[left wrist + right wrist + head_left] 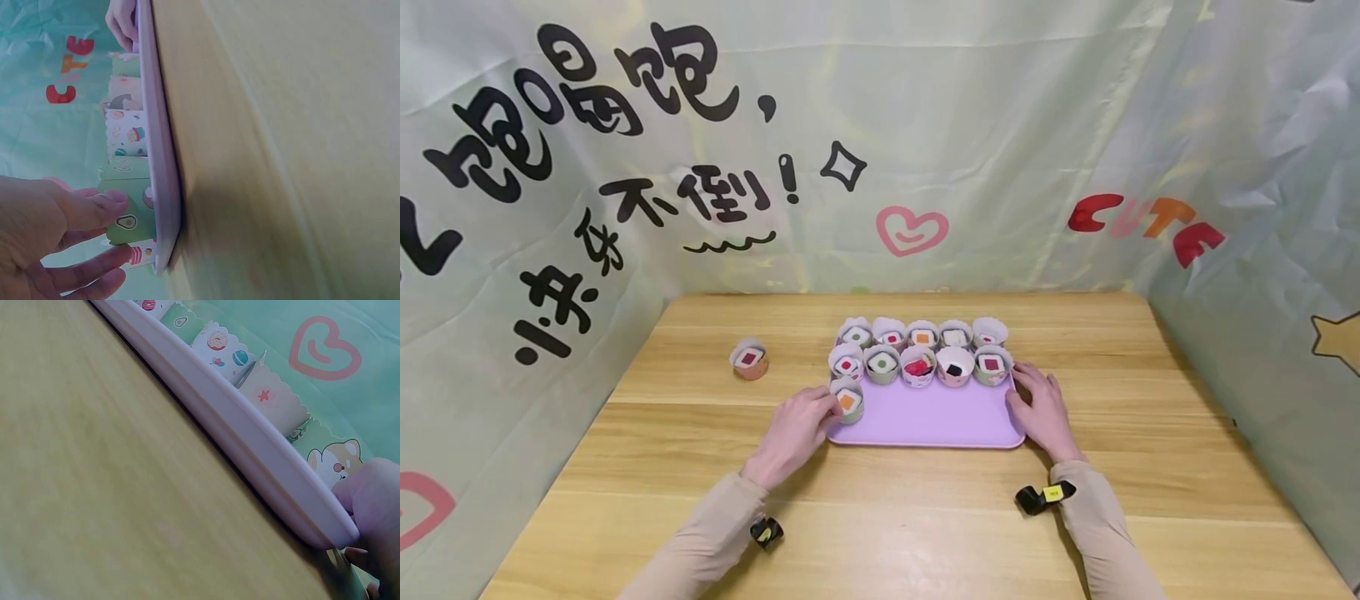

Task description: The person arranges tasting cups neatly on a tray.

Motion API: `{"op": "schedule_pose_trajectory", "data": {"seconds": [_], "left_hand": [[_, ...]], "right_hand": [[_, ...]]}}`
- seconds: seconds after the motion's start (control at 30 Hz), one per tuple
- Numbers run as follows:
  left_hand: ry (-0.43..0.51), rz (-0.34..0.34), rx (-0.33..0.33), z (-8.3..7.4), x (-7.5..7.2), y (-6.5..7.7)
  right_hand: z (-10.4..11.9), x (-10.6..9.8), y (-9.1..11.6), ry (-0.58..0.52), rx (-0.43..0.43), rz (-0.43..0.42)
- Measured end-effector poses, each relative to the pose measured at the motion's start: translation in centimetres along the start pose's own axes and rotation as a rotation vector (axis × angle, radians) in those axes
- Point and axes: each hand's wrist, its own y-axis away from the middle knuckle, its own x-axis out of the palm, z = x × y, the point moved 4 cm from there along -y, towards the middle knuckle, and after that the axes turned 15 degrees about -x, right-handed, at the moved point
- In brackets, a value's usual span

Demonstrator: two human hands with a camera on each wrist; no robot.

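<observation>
On the purple tray (936,417) stand two rows of paper baking cups, plus one green baking cup (847,402) at the front left. That green cup holds a white piece with an orange centre. My left hand (797,425) has it pinched at its left side; in the left wrist view the thumb (106,206) lies against its avocado-printed wall. My right hand (1041,408) grips the tray's right edge, beside a green cup (992,365) with a dark red centre. In the right wrist view the hand (378,500) is at the tray corner.
A single orange baking cup (749,360) with a dark red-centred piece stands on the wooden table (917,517), left of the tray. A printed cloth (1000,150) hangs around the table's back and sides. Black wrist cameras sit on both sleeves.
</observation>
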Motion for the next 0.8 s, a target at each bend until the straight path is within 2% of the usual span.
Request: {"op": "schedule_pose_trajectory", "data": {"seconds": [0.8], "left_hand": [[0.023, 0.004, -0.067, 0.53, 0.66, -0.60]], "right_hand": [[0.03, 0.03, -0.02, 0.001, 0.001, 0.000]]}}
